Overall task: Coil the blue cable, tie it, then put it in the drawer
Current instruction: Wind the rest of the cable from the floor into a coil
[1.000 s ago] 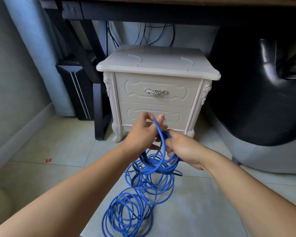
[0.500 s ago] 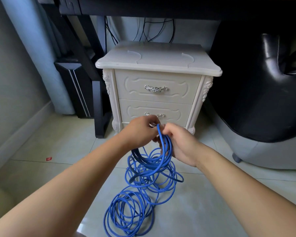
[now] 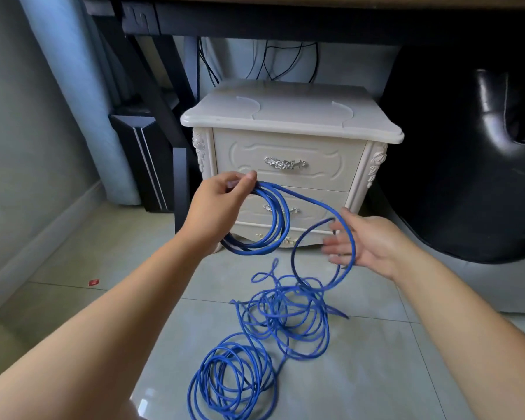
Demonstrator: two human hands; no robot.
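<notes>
The left hand (image 3: 222, 204) is pinching a few gathered loops of the thin, glossy blue cable (image 3: 262, 189) between thumb and curled fingers. The right hand (image 3: 367, 244) is lying open, its fingers spread and blurred, with a single strand running across them. Most of the cable is sprawling in loose, tangled rings on the pale tiled floor (image 3: 406, 374) before a cream carved two-drawer cabinet (image 3: 285, 116), both drawers closed.
</notes>
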